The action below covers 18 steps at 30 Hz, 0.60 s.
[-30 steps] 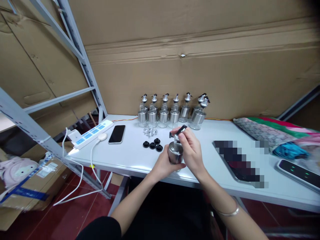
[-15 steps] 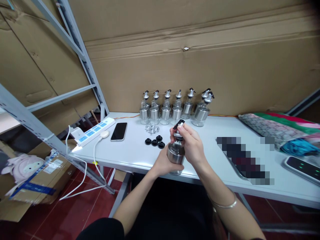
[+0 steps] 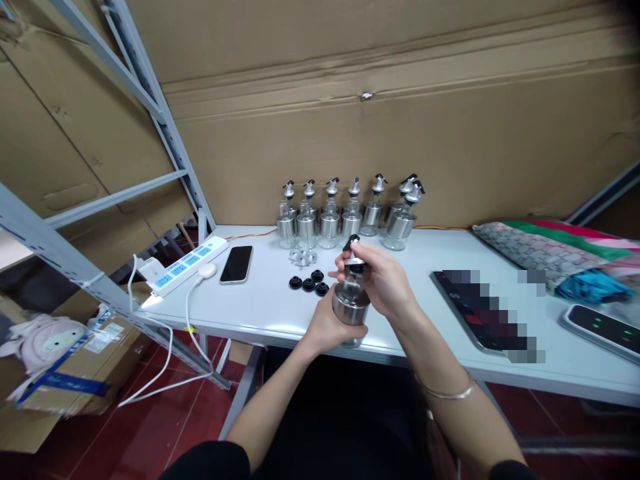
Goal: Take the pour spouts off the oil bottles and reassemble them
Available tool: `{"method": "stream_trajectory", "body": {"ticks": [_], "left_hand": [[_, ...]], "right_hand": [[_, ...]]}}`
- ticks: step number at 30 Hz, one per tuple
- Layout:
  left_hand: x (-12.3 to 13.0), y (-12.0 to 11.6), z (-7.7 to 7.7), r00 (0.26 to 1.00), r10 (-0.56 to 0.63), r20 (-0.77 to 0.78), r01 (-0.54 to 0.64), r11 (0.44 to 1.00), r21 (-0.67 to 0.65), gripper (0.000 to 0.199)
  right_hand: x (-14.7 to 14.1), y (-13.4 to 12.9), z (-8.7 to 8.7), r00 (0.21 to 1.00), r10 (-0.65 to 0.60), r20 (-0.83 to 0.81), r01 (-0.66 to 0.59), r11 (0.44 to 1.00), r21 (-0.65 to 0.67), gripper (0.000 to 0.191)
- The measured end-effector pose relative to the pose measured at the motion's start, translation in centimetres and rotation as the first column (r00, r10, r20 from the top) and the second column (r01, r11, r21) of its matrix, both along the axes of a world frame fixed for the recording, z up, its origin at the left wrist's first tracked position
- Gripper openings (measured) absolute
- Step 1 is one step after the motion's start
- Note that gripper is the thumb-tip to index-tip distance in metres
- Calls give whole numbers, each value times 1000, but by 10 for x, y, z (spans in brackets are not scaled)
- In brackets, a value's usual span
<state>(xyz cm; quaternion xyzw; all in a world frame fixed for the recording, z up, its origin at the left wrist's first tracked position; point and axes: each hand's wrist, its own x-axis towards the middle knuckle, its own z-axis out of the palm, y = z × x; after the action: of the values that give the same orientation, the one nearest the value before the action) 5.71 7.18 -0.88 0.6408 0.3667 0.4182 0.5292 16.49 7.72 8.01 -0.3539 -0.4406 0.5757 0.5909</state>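
Note:
Near the table's front edge, my left hand (image 3: 325,323) is wrapped round the lower part of a glass bottle with a metal band (image 3: 350,305). My right hand (image 3: 383,277) grips the silver and black pourer cap (image 3: 355,257) at the bottle's top. The bottle stands nearly upright between my hands. To its left lie several black stoppers (image 3: 309,285), and behind them a small cluster of clear pieces (image 3: 303,257). Farther back stand several similar bottles (image 3: 329,223); the back ones and the right ones carry pourer caps, while some front ones have bare necks.
A phone (image 3: 237,265) and a white power strip (image 3: 190,265) with cables lie at the left, beside a metal rack post (image 3: 170,133). On the right are a dark, partly blurred device (image 3: 467,307), a white-edged device (image 3: 603,330) and a patterned bag (image 3: 525,257). Cardboard (image 3: 320,133) rises behind.
My right hand and its fingers have shifted around the pourer cap, which has turned a little. My left hand still holds the bottle. The whole view has moved slightly.

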Motion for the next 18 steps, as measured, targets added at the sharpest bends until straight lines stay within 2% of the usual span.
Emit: {"method": "stream_trajectory", "body": {"ticks": [3,4,6,8,10,13,15,18], "left_hand": [[-1,-2,-1,1000,-12,-9,12,999,30,49],[-1,-2,-2,1000,-10,-13,10,999,40,50],[-1,-3,-3,1000,15,-25,-14,999,45,50],[0,-3,-5,999,39,-28,-38,998,39,49],[0,-2,-8,1000,22,-10,-21,998,51,50],[1,-2,-10,1000,-28,0,28,995,101,54],[0,-2,-11,999,-44,-22,46,991,122,57],[-1,-2,-9,993,-109,-43,114,984,139,68]], "right_hand": [[7,5,9,980,167,-108,-182,972,-148,21],[8,6,11,969,211,-130,-230,960,-161,21],[11,6,11,976,204,-71,-208,976,-66,23],[13,1,6,993,31,113,-46,990,134,25],[16,-8,-1,932,-192,306,83,939,335,26],[29,-24,-10,808,-368,460,84,845,529,33],[41,-31,-14,728,-421,540,54,821,568,33],[60,-36,-17,573,-494,654,57,820,570,31]]}}
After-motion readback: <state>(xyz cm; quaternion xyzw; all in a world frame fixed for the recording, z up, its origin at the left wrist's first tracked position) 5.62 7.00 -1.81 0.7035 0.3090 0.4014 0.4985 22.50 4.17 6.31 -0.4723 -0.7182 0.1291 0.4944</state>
